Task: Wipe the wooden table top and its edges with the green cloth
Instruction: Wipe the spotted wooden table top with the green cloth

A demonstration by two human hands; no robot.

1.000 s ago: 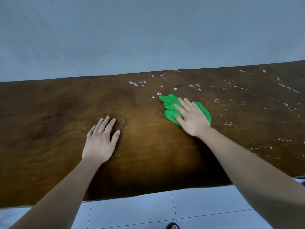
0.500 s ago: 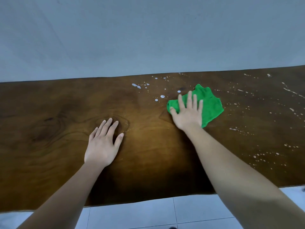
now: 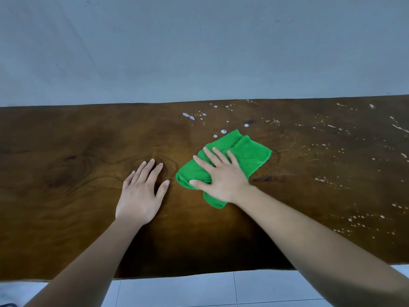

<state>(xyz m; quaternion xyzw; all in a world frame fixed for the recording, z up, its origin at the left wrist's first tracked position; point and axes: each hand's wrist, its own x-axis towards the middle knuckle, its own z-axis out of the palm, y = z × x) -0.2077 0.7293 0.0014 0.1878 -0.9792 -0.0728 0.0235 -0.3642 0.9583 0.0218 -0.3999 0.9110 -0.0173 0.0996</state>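
A dark wooden table top point(image 3: 66, 173) spans the whole view. The green cloth point(image 3: 247, 151) lies rumpled on it, right of the middle. My right hand point(image 3: 221, 176) presses flat on the cloth's near-left part, fingers spread and pointing up-left. My left hand point(image 3: 141, 191) rests flat on the bare wood just left of the cloth, fingers apart, holding nothing. White droplets point(image 3: 223, 131) dot the wood beyond the cloth and across the right side point(image 3: 354, 218).
A plain grey wall point(image 3: 199, 52) rises right behind the table's far edge. White floor tiles point(image 3: 177, 291) show below the near edge. A wood-grain knot point(image 3: 70, 167) marks the left part of the top.
My right hand has dragged the cloth back toward me and to the left, nearer my left hand. The left hand has stayed flat in place.
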